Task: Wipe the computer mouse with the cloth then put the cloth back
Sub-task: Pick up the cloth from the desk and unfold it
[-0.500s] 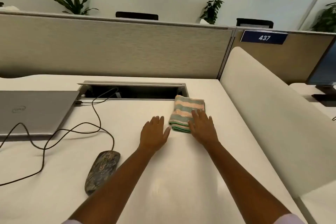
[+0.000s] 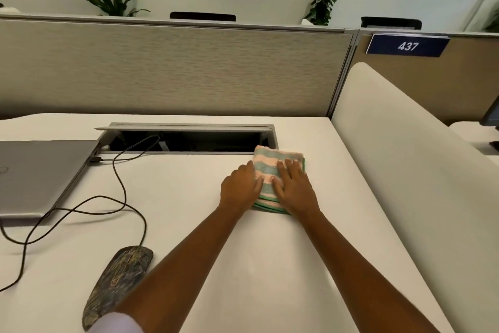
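Note:
A folded cloth point(image 2: 272, 155) with green and peach stripes lies on the white desk, just in front of the cable slot. Both hands rest on it. My left hand point(image 2: 240, 188) covers its left edge, fingers curled at the side. My right hand point(image 2: 293, 185) lies flat on its right half, fingers spread. The computer mouse point(image 2: 118, 278), dark with a mottled pattern, sits near the front left of the desk, partly behind my left forearm, with its cable running back.
A closed grey laptop point(image 2: 37, 176) lies at the left. The black mouse cable point(image 2: 118, 197) loops across the desk into the open cable slot point(image 2: 189, 141). A grey partition point(image 2: 175, 70) stands behind, and a rounded white divider point(image 2: 405, 157) on the right.
Both hands have moved forward onto the cloth. My left hand, earlier flat on the desk beside it, now touches its left edge. The cloth and mouse stay in place.

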Tool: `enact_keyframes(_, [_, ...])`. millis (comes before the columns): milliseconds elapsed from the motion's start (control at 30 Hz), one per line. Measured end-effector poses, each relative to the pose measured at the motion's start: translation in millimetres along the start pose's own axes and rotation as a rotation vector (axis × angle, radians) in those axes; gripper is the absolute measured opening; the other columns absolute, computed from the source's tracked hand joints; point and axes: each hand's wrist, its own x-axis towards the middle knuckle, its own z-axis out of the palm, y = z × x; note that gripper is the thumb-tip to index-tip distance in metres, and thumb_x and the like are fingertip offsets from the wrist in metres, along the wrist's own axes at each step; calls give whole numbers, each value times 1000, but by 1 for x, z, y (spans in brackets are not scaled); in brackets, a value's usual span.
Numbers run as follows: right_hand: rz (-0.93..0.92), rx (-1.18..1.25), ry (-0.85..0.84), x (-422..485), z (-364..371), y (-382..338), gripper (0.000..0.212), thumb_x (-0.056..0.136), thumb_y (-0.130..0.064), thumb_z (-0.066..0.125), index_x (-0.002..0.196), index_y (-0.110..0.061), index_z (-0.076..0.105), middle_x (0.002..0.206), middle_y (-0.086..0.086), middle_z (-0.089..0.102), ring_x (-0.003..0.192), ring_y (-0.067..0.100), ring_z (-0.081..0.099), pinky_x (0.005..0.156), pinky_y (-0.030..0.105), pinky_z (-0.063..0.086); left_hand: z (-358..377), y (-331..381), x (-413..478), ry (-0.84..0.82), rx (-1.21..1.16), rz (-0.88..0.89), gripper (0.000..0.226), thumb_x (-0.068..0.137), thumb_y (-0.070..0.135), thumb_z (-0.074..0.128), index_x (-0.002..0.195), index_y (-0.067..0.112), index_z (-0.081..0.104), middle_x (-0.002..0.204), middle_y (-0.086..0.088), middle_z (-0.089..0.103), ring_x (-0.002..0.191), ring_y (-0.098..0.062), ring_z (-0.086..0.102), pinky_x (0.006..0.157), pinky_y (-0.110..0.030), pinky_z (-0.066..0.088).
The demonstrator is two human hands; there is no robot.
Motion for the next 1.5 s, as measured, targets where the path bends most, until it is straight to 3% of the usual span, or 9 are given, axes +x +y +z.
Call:
enact_keyframes(267, [-4, 73, -43, -5, -2, 0, 54, 99, -36, 29, 146, -17, 14, 159, 9, 10, 147, 26, 5, 120, 38, 6, -2, 16, 8, -59, -418, -287, 45, 90, 21, 55, 127, 1, 40, 126, -18, 56, 110, -32, 59, 87, -36, 51])
enact_keyframes(467, [-62, 150, -110, -19, -23, -3, 46, 100, -31, 32, 142, -14, 30, 153, 11, 27, 142, 26, 21, 116, 36, 15, -9, 15, 1, -153, -946, -516, 20, 79, 8, 60, 96, -2, 61, 105, -20, 66, 96, -33, 63, 91, -41, 53])
enact_keyframes(533, [-67, 251, -107, -27, -31, -6, 41, 99, -28, 34, 137, -11, 40, 146, 12, 40, 135, 26, 35, 110, 28, 24, -10, 15, -8, -173, -1003, -530, 6, 79, 7, 56, 84, 4, 57, 95, -15, 63, 87, -30, 61, 83, -38, 53])
enact_keyframes(767, [-108, 371, -130, -56, -39, -15, 36, 98, -29, 40, 128, -12, 50, 133, 10, 54, 120, 22, 51, 95, 21, 34, -14, 13, -35, -186, -1334, -500, 12, 87, 13, 58, 94, 5, 55, 76, -5, 62, 64, -14, 60, 40, -14, 48])
enact_keyframes(1000, [-4, 497, 96, -63, -56, -37, 42, 98, -24, 40, 137, -9, 36, 146, 12, 37, 137, 23, 31, 110, 23, 22, -35, 11, -46, -142, -1397, -434, 12, 87, 8, 54, 97, 8, 49, 79, -7, 60, 65, -18, 60, 47, -22, 50])
enact_keyframes(1100, [46, 461, 121, -59, -65, -60, 55, 97, -38, 36, 146, -19, 18, 157, 10, 15, 146, 22, 8, 119, 40, 10, -43, 12, -53, -165, -1468, -377, 25, 87, 7, 51, 112, 10, 47, 83, -6, 64, 67, -17, 63, 53, -24, 52])
enact_keyframes(1233, [128, 304, 117, -59, -70, -88, 66, 89, -60, 34, 145, -34, 11, 158, 9, 11, 146, 29, 4, 115, 59, 3, -50, 15, -70, -273, -1553, -237, 22, 93, 14, 40, 102, 20, 60, 75, 3, 75, 65, -11, 71, 54, -22, 57])
enact_keyframes(1367, [176, 262, 97, -63, -67, -99, 69, 84, -65, 40, 143, -41, 13, 156, 9, 18, 143, 35, 15, 111, 63, 14, -52, 6, -85, -398, -1769, -258, 33, 92, 16, 32, 92, 13, 66, 72, -3, 75, 68, -17, 71, 60, -27, 59])
enact_keyframes(1500, [74, 396, 109, -75, -62, -97, 60, 86, -47, 53, 140, -36, 28, 138, 12, 46, 122, 28, 48, 99, 38, 39, -51, -4, -101, -474, -1934, -326, 33, 74, 16, 33, 90, 9, 61, 78, -10, 65, 71, -22, 62, 72, -35, 51])
